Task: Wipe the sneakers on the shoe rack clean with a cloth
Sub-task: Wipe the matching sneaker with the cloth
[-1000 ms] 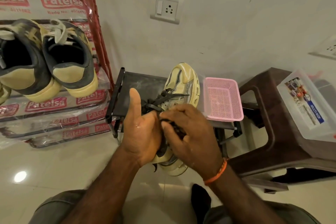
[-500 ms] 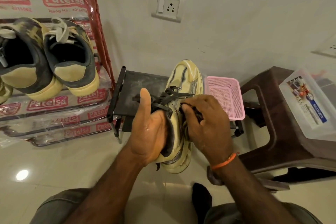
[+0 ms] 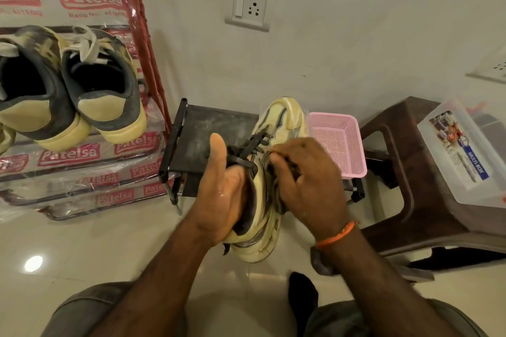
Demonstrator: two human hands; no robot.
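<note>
Sneaker held up in both your hands.

Your left hand (image 3: 221,194) grips the cream sneaker (image 3: 269,180) through its opening, thumb raised; your right hand (image 3: 309,180) pinches a dark cloth (image 3: 287,165) against its side. 2 more sneakers (image 3: 68,96) sit on the shoe rack (image 3: 142,44) at left.
</note>
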